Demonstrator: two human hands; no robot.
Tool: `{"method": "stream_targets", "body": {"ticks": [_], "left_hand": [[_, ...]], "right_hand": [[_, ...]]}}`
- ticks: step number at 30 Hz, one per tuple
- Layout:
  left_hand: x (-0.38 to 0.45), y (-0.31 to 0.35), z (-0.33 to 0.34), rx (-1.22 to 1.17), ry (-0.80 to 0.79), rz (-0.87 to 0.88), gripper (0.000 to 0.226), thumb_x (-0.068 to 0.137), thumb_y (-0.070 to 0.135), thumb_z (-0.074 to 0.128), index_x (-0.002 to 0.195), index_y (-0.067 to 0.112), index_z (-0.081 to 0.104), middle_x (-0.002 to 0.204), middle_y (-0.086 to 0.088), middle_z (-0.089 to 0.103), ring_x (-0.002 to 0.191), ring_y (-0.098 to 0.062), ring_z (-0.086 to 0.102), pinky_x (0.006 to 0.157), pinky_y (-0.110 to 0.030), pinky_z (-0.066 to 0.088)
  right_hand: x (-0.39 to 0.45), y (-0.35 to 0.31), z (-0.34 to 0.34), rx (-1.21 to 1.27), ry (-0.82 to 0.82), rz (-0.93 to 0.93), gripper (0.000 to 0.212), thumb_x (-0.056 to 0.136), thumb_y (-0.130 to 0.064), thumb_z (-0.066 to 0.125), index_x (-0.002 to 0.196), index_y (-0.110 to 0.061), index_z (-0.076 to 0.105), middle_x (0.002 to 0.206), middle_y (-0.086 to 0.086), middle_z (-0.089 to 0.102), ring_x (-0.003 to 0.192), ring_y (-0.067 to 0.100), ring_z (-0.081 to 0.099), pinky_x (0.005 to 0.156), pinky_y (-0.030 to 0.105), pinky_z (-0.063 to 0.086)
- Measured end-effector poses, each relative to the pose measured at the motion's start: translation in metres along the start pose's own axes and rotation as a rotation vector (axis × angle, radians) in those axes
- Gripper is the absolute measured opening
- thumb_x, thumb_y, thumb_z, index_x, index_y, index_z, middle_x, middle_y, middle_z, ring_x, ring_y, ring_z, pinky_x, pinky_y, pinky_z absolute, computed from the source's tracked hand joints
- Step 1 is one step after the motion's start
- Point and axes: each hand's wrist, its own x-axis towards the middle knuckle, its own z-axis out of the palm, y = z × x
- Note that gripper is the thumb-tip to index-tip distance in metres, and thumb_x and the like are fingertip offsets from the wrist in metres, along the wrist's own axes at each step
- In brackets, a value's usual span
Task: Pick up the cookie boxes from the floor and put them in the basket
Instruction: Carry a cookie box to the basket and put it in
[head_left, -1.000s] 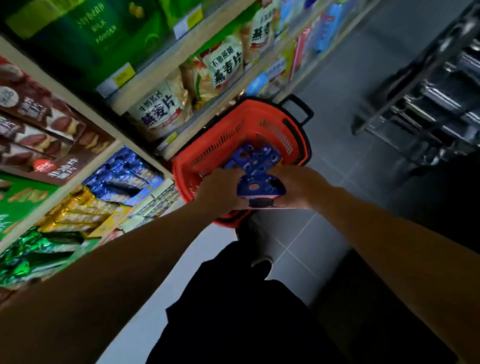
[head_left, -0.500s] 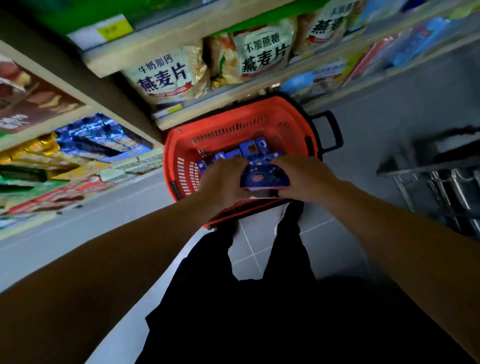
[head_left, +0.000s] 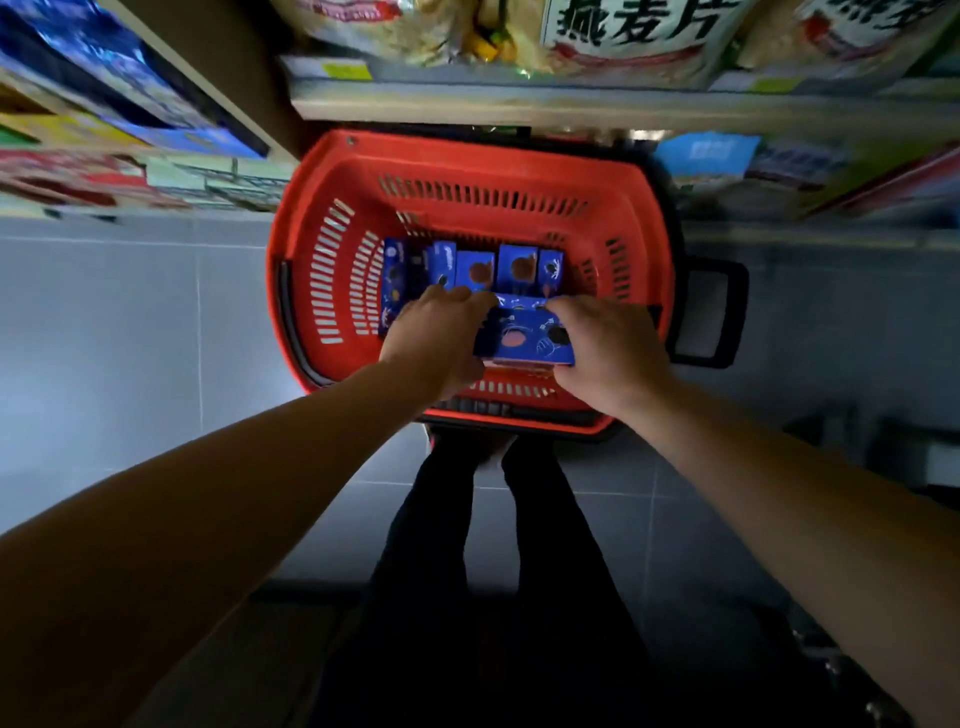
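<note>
A red plastic basket (head_left: 332, 208) stands on the grey tiled floor in front of the shelves. Several blue cookie boxes (head_left: 475, 270) stand in a row on its bottom. Over the basket's near half I hold a stack of blue cookie boxes (head_left: 524, 340) between both hands. My left hand (head_left: 436, 338) grips the stack's left end, fingers curled over its far edge. My right hand (head_left: 605, 345) grips the right end. The lower boxes of the stack are mostly hidden under the top one.
Store shelves (head_left: 519, 104) with oat bags and packets run along the far side, close behind the basket. The basket's black handle (head_left: 709, 312) sticks out to the right. My legs (head_left: 493, 545) stand just before the basket. Grey floor tiles (head_left: 130, 338) lie to the left.
The view has swung to look straight down at the basket. Both hands with the stack have moved forward and lower, over the basket's inside.
</note>
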Motion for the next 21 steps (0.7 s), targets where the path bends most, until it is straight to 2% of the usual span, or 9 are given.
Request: {"method": "stream_targets", "body": {"ticks": [8, 11, 16, 18, 21], "left_hand": [[0.114, -0.050, 0.080, -0.017, 0.127, -0.052, 0.064, 0.077, 0.015, 0.068, 0.136, 0.022, 0.045, 0.128, -0.006, 0.055, 0.120, -0.033, 0.044, 0.093, -0.051, 0.046], [0.156, -0.063, 0.108, -0.027, 0.125, -0.052, 0.069, 0.074, 0.020, 0.074, 0.136, 0.020, 0.043, 0.132, -0.007, 0.053, 0.123, -0.034, 0.043, 0.095, -0.052, 0.046], [0.212, -0.090, 0.154, -0.055, 0.116, -0.001, 0.068, 0.073, 0.016, 0.071, 0.135, 0.021, 0.044, 0.134, -0.010, 0.051, 0.127, -0.036, 0.039, 0.096, -0.052, 0.045], [0.226, -0.096, 0.164, -0.081, 0.122, 0.044, 0.066, 0.075, 0.020, 0.068, 0.138, 0.020, 0.045, 0.137, -0.012, 0.050, 0.128, -0.037, 0.037, 0.102, -0.049, 0.041], [0.246, -0.102, 0.168, -0.067, 0.154, 0.075, 0.065, 0.077, 0.020, 0.068, 0.138, 0.017, 0.048, 0.132, -0.015, 0.054, 0.120, -0.037, 0.044, 0.103, -0.037, 0.032]], "right_hand": [[0.105, 0.048, 0.091, -0.059, 0.079, -0.008, 0.061, 0.070, -0.021, 0.075, 0.127, -0.022, 0.054, 0.114, 0.003, 0.064, 0.105, 0.032, 0.058, 0.089, 0.042, 0.040], [0.143, 0.067, 0.122, -0.106, 0.073, 0.026, 0.059, 0.070, -0.023, 0.073, 0.126, -0.025, 0.053, 0.117, 0.000, 0.063, 0.109, 0.031, 0.056, 0.093, 0.041, 0.037], [0.182, 0.089, 0.178, -0.059, -0.026, 0.097, 0.062, 0.073, -0.024, 0.074, 0.130, -0.025, 0.050, 0.123, 0.003, 0.062, 0.112, 0.033, 0.056, 0.094, 0.042, 0.041], [0.190, 0.096, 0.191, -0.057, -0.036, 0.124, 0.063, 0.074, -0.028, 0.074, 0.132, -0.025, 0.050, 0.124, 0.004, 0.061, 0.114, 0.033, 0.056, 0.094, 0.042, 0.040], [0.206, 0.106, 0.202, -0.035, 0.009, 0.163, 0.065, 0.073, -0.031, 0.076, 0.132, -0.025, 0.050, 0.128, 0.004, 0.058, 0.116, 0.033, 0.053, 0.097, 0.041, 0.038]]}}
